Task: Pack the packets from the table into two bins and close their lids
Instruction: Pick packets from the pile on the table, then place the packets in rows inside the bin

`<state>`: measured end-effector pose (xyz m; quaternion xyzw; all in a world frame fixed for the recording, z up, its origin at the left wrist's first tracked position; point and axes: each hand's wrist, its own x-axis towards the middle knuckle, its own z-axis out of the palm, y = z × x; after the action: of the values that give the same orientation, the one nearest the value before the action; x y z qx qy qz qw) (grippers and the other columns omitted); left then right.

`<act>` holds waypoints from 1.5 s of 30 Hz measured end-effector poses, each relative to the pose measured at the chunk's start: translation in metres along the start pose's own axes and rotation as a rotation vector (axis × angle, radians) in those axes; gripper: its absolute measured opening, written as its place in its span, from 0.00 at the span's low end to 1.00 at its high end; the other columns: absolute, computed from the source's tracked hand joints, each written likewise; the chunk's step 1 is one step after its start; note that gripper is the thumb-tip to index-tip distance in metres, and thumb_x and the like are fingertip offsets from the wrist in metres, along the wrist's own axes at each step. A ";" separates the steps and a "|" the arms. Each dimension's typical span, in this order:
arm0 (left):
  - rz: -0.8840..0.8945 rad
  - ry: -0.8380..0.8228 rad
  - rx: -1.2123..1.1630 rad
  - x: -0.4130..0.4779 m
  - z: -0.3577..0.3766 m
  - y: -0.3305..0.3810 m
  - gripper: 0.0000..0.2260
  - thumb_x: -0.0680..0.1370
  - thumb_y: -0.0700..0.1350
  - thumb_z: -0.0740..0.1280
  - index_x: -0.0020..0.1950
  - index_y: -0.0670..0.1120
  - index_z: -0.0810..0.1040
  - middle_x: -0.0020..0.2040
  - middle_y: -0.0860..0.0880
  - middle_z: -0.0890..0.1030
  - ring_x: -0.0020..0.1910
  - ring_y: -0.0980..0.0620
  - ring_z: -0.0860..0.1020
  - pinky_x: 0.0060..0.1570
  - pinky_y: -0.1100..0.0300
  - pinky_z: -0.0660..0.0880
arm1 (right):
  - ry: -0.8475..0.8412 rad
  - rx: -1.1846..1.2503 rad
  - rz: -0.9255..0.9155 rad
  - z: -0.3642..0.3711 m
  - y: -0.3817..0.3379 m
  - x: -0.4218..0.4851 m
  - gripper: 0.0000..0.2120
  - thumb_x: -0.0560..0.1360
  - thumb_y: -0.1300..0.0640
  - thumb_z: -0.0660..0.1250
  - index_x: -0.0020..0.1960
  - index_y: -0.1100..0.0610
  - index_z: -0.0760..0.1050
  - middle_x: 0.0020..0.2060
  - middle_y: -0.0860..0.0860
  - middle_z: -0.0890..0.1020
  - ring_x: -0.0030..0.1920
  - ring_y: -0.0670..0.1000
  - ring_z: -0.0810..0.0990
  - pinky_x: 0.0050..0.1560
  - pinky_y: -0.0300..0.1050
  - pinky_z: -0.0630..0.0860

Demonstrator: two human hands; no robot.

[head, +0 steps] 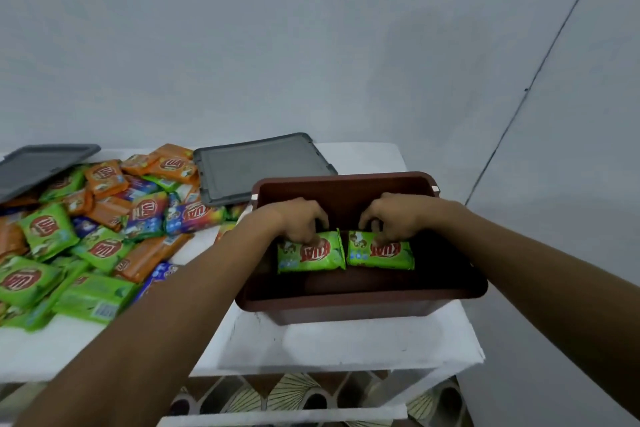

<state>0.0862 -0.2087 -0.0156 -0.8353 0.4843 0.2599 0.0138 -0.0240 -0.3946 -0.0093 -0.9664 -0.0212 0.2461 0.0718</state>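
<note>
A dark red bin (pixel 360 302) stands open on the white table, right of centre. Both my hands reach into it. My left hand (pixel 298 218) grips the far edge of a green packet (pixel 311 255), and my right hand (pixel 398 217) grips the far edge of a second green packet (pixel 381 253). The two packets lie side by side low inside the bin, touching at the middle. A pile of green, orange and multicoloured packets (pixel 90 236) covers the table's left half.
A grey lid (pixel 259 165) lies flat behind the bin, and another grey lid (pixel 38 166) rests tilted on the pile at the far left. The white table (pixel 346 347) ends just in front of the bin, with patterned floor below. A pale wall stands behind.
</note>
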 end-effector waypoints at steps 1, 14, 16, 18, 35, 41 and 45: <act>0.013 0.035 -0.018 0.000 0.001 -0.001 0.21 0.75 0.51 0.72 0.66 0.50 0.76 0.54 0.51 0.84 0.54 0.53 0.76 0.61 0.55 0.73 | 0.043 -0.011 -0.013 0.001 0.001 0.000 0.21 0.74 0.49 0.71 0.65 0.50 0.74 0.48 0.46 0.84 0.52 0.48 0.73 0.51 0.42 0.70; 0.023 0.029 0.284 -0.001 0.006 0.005 0.20 0.66 0.55 0.78 0.49 0.48 0.74 0.45 0.50 0.73 0.52 0.46 0.74 0.50 0.53 0.71 | 0.129 -0.205 0.073 0.009 -0.003 -0.003 0.25 0.63 0.41 0.77 0.54 0.48 0.72 0.43 0.46 0.71 0.45 0.52 0.73 0.40 0.46 0.70; 0.017 0.036 0.306 0.002 0.006 0.004 0.17 0.67 0.53 0.77 0.49 0.48 0.75 0.45 0.51 0.73 0.53 0.47 0.73 0.49 0.55 0.68 | 0.147 -0.202 0.084 0.009 -0.003 -0.002 0.22 0.65 0.43 0.77 0.53 0.49 0.73 0.45 0.48 0.72 0.45 0.52 0.73 0.39 0.46 0.70; 0.003 0.023 0.267 0.001 0.002 0.002 0.13 0.69 0.51 0.77 0.48 0.50 0.77 0.43 0.53 0.74 0.53 0.47 0.74 0.51 0.53 0.72 | 0.124 -0.134 0.091 0.008 -0.002 -0.001 0.18 0.65 0.44 0.77 0.49 0.46 0.73 0.41 0.45 0.72 0.47 0.53 0.75 0.42 0.46 0.72; -0.163 0.142 -0.476 -0.172 -0.026 -0.182 0.07 0.79 0.47 0.67 0.56 0.47 0.77 0.53 0.44 0.81 0.49 0.47 0.81 0.52 0.50 0.79 | 0.140 0.334 -0.169 -0.084 -0.145 0.039 0.10 0.78 0.51 0.66 0.56 0.56 0.77 0.40 0.49 0.84 0.39 0.46 0.83 0.46 0.48 0.79; -0.191 0.106 -0.342 -0.213 0.014 -0.251 0.12 0.75 0.51 0.72 0.57 0.53 0.78 0.54 0.53 0.81 0.55 0.50 0.80 0.57 0.51 0.77 | 0.150 0.157 -0.200 -0.087 -0.240 0.079 0.07 0.78 0.49 0.66 0.53 0.51 0.76 0.41 0.49 0.84 0.38 0.46 0.80 0.44 0.43 0.74; -0.108 -0.011 -0.334 -0.219 0.048 -0.267 0.16 0.73 0.50 0.74 0.59 0.51 0.80 0.56 0.54 0.78 0.55 0.53 0.77 0.54 0.59 0.72 | 0.031 0.116 -0.158 -0.050 -0.285 0.115 0.11 0.78 0.48 0.66 0.57 0.52 0.76 0.45 0.45 0.80 0.42 0.45 0.79 0.42 0.40 0.72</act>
<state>0.1975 0.1221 -0.0199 -0.8494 0.3889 0.3399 -0.1086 0.0993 -0.1110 0.0224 -0.9596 -0.0821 0.2255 0.1470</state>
